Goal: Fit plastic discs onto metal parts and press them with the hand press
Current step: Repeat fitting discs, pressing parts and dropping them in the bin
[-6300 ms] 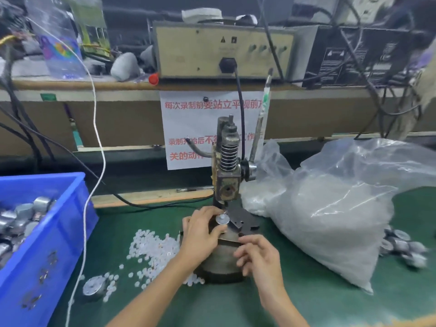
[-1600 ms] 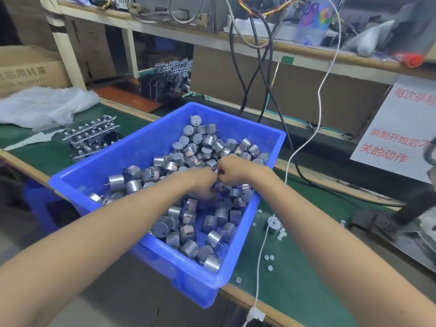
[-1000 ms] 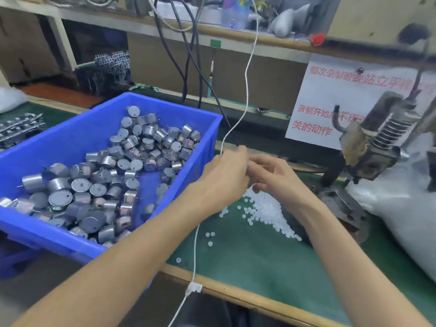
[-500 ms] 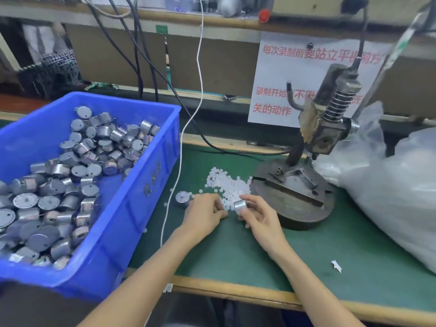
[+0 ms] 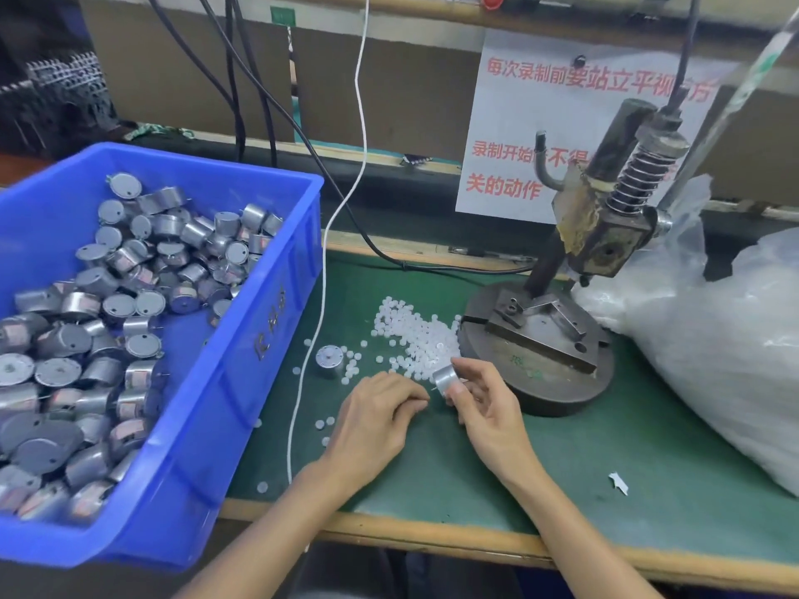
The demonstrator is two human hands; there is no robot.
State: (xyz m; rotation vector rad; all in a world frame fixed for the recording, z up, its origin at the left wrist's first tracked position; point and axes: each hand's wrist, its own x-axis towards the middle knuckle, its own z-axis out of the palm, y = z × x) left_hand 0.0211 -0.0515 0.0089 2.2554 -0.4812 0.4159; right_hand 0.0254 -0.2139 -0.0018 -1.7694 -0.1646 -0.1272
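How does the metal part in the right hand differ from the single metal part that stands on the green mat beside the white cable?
The held metal part is pinched in the right hand, lifted off the green mat and tilted on its side. The lone metal part rests on that mat, untouched, with its flat face up. Both are silver cylinders.

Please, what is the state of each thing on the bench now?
right hand: pinches the held metal part.
held metal part: raised off the mat.
plastic discs: loose pile on the mat.
left hand: fingers curled by the discs; contents unclear.
loose metal part: on the mat, untouched.
hand press: ram up, bed empty.
blue bin: holds many metal parts.
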